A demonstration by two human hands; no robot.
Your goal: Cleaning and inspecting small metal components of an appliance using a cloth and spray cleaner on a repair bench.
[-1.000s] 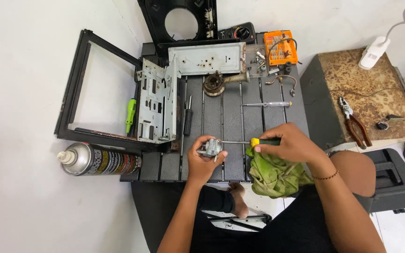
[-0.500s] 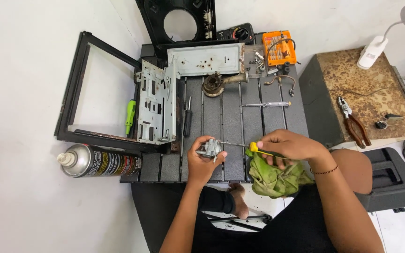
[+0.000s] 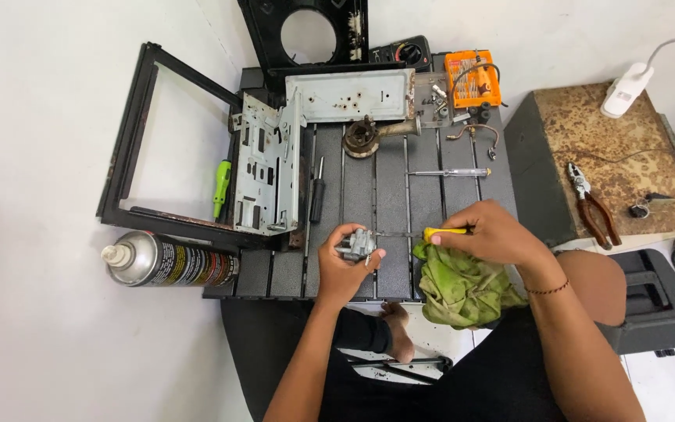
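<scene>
The left hand [image 3: 345, 262] is closed around a small grey metal part [image 3: 357, 244], held just above the near edge of the dark slatted bench [image 3: 388, 187]. The right hand [image 3: 490, 232] grips a yellow-handled screwdriver [image 3: 441, 232], its thin shaft lying level and reaching left to the part; whether the tip sits in a screw cannot be told. A green rag [image 3: 462, 285] lies under the right wrist. The likeliest slip is the tip skidding off the part into the left fingers, since the part is steadied only by the hand and not braced on the bench. A loosened screw could also drop through the gaps between the slats. The bench is crowded: a grey chassis [image 3: 263, 176] and a panel [image 3: 349, 94] at the back, a burner [image 3: 365, 134], a second screwdriver [image 3: 447, 172], an orange box [image 3: 473, 78]. A spray can [image 3: 169, 262] lies on the white floor to the left; pliers [image 3: 591, 207] rest on a rusty side table at right.
</scene>
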